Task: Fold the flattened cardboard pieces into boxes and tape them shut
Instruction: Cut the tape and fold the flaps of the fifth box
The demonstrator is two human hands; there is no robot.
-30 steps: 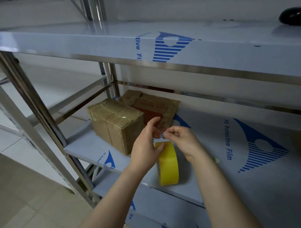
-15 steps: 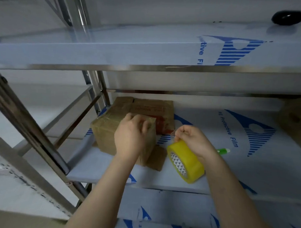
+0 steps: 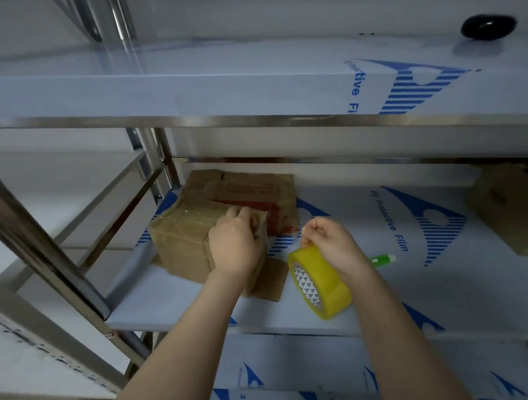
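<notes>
Box point(image 3: 180, 241) just left of our right hand point(image 3: 330, 244), which pinches the tape roll point(image 3: 328, 281); left hand point(image 3: 234, 243) curls over box's edge.

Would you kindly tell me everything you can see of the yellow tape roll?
The yellow tape roll is a wide ring of glossy, translucent yellow plastic tape; its core's white inner face carries small dark triangles. It is tilted, open face toward the lower left, over the front of the shelf, right of the cardboard box. The right hand has its grip on the roll's top; whether the roll touches the shelf is unclear.
</notes>
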